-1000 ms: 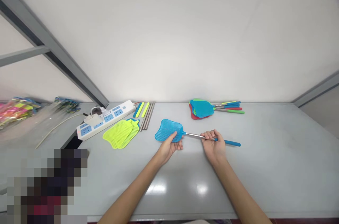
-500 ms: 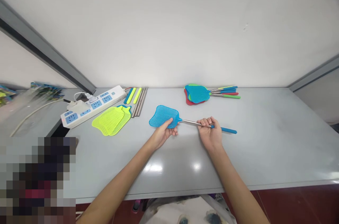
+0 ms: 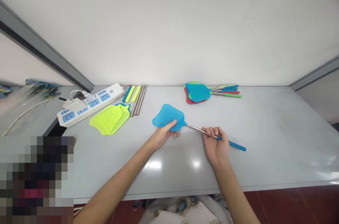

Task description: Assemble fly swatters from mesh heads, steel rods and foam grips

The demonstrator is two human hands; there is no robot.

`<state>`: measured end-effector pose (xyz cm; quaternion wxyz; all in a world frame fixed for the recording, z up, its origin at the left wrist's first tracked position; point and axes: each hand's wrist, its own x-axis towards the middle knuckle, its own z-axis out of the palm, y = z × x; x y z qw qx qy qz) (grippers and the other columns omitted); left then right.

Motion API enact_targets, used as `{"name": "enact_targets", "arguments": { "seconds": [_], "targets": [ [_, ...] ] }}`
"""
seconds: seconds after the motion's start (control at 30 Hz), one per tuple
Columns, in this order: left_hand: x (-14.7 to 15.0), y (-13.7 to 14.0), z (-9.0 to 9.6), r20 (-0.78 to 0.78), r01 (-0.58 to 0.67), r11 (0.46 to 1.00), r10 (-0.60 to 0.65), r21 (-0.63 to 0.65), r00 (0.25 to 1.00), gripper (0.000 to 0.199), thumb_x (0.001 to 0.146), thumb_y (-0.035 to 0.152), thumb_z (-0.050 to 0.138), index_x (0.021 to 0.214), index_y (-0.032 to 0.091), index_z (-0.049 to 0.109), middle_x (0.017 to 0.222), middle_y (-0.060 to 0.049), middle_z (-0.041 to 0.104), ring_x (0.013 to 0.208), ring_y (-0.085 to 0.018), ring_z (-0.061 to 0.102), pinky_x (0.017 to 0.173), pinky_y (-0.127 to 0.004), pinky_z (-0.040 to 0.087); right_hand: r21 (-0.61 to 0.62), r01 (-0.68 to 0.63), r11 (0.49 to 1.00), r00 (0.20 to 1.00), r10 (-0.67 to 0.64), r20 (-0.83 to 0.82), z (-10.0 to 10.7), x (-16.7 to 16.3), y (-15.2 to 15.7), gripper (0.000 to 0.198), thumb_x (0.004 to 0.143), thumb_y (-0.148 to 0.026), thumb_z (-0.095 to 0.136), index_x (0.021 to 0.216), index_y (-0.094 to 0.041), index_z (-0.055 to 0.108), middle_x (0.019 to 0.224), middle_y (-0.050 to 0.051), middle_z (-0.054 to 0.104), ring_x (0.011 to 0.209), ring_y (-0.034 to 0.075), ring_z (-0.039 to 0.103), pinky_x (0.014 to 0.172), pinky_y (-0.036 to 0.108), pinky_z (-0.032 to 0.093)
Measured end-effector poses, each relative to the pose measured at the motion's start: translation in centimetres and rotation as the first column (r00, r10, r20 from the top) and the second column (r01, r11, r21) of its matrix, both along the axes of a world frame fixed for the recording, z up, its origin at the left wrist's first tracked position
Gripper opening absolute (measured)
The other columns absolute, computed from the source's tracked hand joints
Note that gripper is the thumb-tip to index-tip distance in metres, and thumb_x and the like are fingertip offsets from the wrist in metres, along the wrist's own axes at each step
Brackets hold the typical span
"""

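A blue fly swatter (image 3: 169, 115) with a perforated head, a metal rod and a blue grip is held over the table between both hands. My left hand (image 3: 164, 135) pinches the lower part of its head, thumb on top. My right hand (image 3: 216, 145) is wrapped round the metal rod and the start of the blue grip, palm up. Beyond, a pile of fly swatters (image 3: 200, 93) with blue, green and red heads lies near the wall. To the left are loose yellow-green swatter heads (image 3: 106, 119) over a blue one, metal rods (image 3: 140, 102) and yellow and blue grips (image 3: 130, 94).
A white power strip (image 3: 87, 111) with plugs and a cable lies at the left edge of the grey table (image 3: 275, 139). Plastic bags (image 3: 31, 107) are further left. A white wall (image 3: 169, 29) rises behind the table. The lower left corner is blurred out.
The swatter has shifted slightly right, and its grip end has swung down towards me. My right hand has moved right and nearer with it. The left hand still pinches the head.
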<state>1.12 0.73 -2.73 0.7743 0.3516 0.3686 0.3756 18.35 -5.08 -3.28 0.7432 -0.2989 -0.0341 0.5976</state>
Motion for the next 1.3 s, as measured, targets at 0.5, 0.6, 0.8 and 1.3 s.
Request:
{"name": "enact_targets", "arguments": {
  "seconds": [0.5, 0.6, 0.8, 1.3],
  "targets": [
    [-0.8, 0.2, -1.4, 0.134, -0.015, 0.996, 0.026, -0.088, 0.991, 0.025, 0.077, 0.034, 0.047, 0.069, 0.011, 0.053, 0.056, -0.001, 0.055, 0.047, -0.010, 0.050, 0.060, -0.029, 0.042, -0.011, -0.100, 0.995, 0.994, 0.100, 0.032, -0.8, 0.3, 2.6, 0.026, 0.075, -0.024, 0.048, 0.050, -0.018, 0.041, 0.050, -0.005, 0.039, 0.054, 0.008, 0.046, 0.081, 0.033, 0.044],
    [-0.8, 0.2, -1.4, 0.151, -0.015, 0.995, 0.031, -0.100, 0.988, 0.026, 0.077, 0.034, 0.047, 0.070, 0.011, 0.054, 0.056, -0.001, 0.055, 0.046, -0.009, 0.049, 0.062, -0.029, 0.042, -0.027, -0.118, 0.993, 0.992, 0.119, 0.048, -0.8, 0.3, 3.3, 0.027, 0.075, -0.024, 0.048, 0.050, -0.017, 0.041, 0.049, -0.005, 0.039, 0.053, 0.008, 0.046, 0.080, 0.034, 0.044],
    [-0.8, 0.4, -1.2, 0.169, -0.016, 0.990, 0.040, -0.139, 0.985, 0.028, 0.077, 0.035, 0.046, 0.075, 0.009, 0.057, 0.055, -0.001, 0.054, 0.048, -0.010, 0.050, 0.059, -0.027, 0.042, -0.036, -0.099, 0.994, 0.991, 0.102, 0.089, -0.9, 0.0, 4.6, 0.027, 0.073, -0.025, 0.048, 0.048, -0.017, 0.040, 0.047, -0.006, 0.038, 0.051, 0.008, 0.046, 0.079, 0.032, 0.044],
    [-0.8, 0.5, -1.4, 0.185, -0.014, 0.988, 0.042, -0.151, 0.982, 0.029, 0.078, 0.033, 0.044, 0.077, 0.008, 0.058, 0.055, -0.002, 0.054, 0.049, -0.010, 0.050, 0.060, -0.027, 0.043, -0.020, -0.100, 0.995, 0.990, 0.101, 0.095, -1.1, -0.1, 4.9, 0.027, 0.074, -0.024, 0.046, 0.048, -0.017, 0.040, 0.047, -0.005, 0.039, 0.051, 0.008, 0.045, 0.079, 0.032, 0.044]
  ]
}}
